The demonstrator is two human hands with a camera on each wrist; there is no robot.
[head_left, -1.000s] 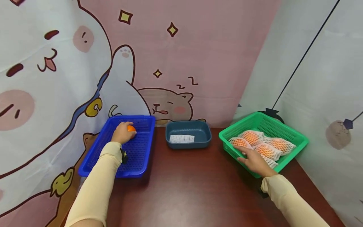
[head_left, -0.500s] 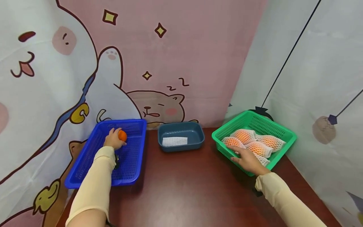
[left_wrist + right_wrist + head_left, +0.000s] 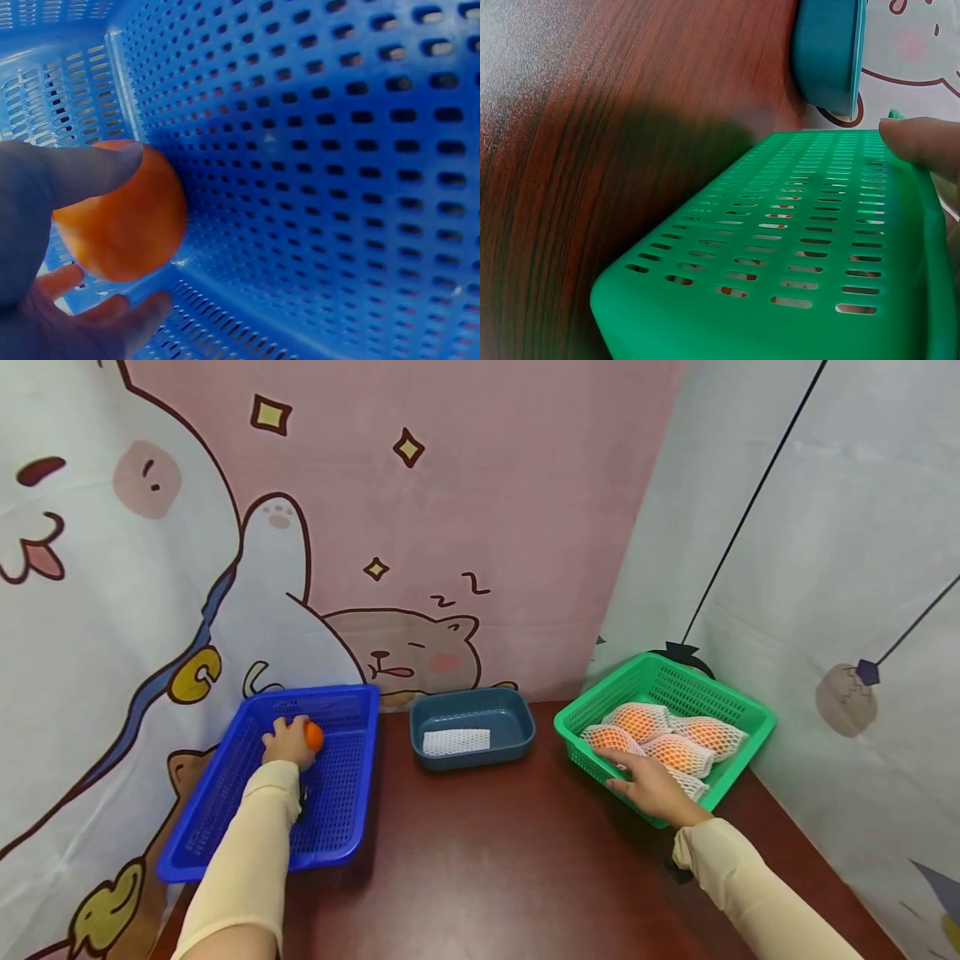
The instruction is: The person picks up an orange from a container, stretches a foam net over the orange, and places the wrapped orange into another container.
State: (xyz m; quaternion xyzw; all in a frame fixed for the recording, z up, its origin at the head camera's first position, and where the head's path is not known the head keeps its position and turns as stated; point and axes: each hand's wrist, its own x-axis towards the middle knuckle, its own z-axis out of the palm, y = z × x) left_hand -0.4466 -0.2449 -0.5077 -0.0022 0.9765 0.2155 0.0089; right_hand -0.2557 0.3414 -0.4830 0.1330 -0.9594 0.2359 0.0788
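Note:
In the head view, my left hand [image 3: 288, 743] is down inside the blue basket [image 3: 367, 777] and holds an orange [image 3: 313, 737]. The left wrist view shows its thumb lying across the smooth orange [image 3: 139, 217], with several fingers under it. My right hand [image 3: 654, 783] grips the near left rim of the green basket [image 3: 738, 789]. Its thumb [image 3: 919, 142] is on the outer side, and its other fingers lie inside by several oranges in white foam nets [image 3: 678, 753]. Part of the netted fruit is hidden behind that hand.
Between the two baskets, a dark teal tray [image 3: 517, 742] stands against the back wall with a flat white foam net [image 3: 456, 742] in it. The brown table [image 3: 465, 860] stretches in front. Printed cloth [image 3: 495, 510] closes off the back and sides.
The head view has turned left, so everything shifts within it. My left hand and the orange have come slightly nearer inside the blue basket. The right hand stays at the green basket's rim.

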